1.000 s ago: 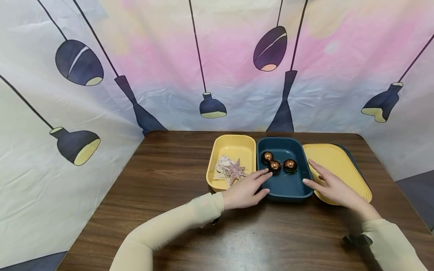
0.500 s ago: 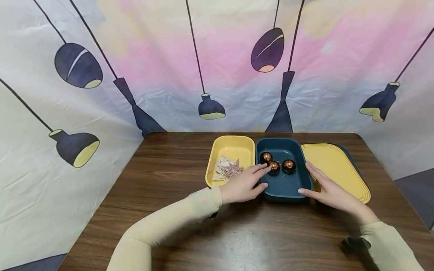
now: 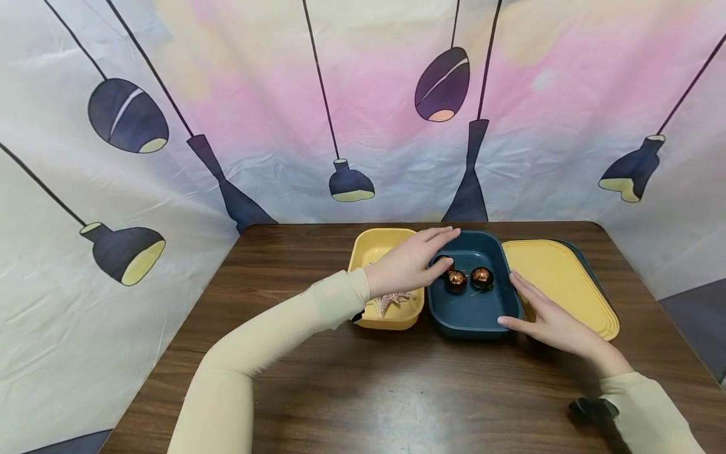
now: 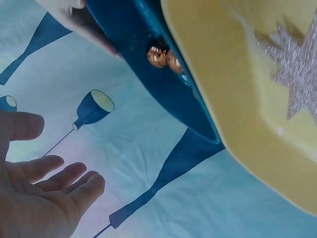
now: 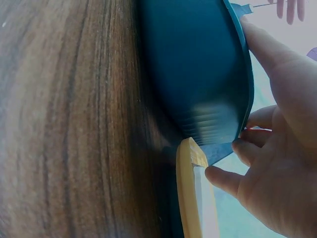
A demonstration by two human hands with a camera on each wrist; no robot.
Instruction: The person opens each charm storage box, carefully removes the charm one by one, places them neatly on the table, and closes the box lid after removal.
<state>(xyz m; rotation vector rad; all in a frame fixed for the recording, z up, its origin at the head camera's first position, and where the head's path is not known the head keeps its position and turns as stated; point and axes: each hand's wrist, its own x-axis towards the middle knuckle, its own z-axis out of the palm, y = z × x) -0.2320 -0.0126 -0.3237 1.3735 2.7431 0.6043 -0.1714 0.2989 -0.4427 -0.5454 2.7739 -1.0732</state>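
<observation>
My left hand (image 3: 409, 261) is raised over the right half of the yellow box (image 3: 391, 323). Its fingers reach over the left rim of the dark blue box (image 3: 471, 318) and hold nothing; the left wrist view shows that hand (image 4: 52, 196) apart from both boxes. Shiny brown Christmas baubles (image 3: 482, 277) lie in the blue box, one partly hidden by my left fingers. Along the blue box's right side rests my right hand (image 3: 558, 321), its thumb at the rim and its fingertips against the wall in the right wrist view. A glittery pink star (image 4: 299, 69) lies in the yellow box.
To the right of the blue box lies a yellow lid (image 3: 553, 277), with a dark lid (image 3: 587, 268) showing beneath its edge. The boxes stand side by side on a brown wooden table (image 3: 340, 391). A cloth backdrop (image 3: 255, 75) with printed lamps hangs behind.
My left hand has lifted from beside the baubles toward the far end of the boxes, now covering part of the star ornaments. My right hand moved slightly inward against the blue box, then stayed.
</observation>
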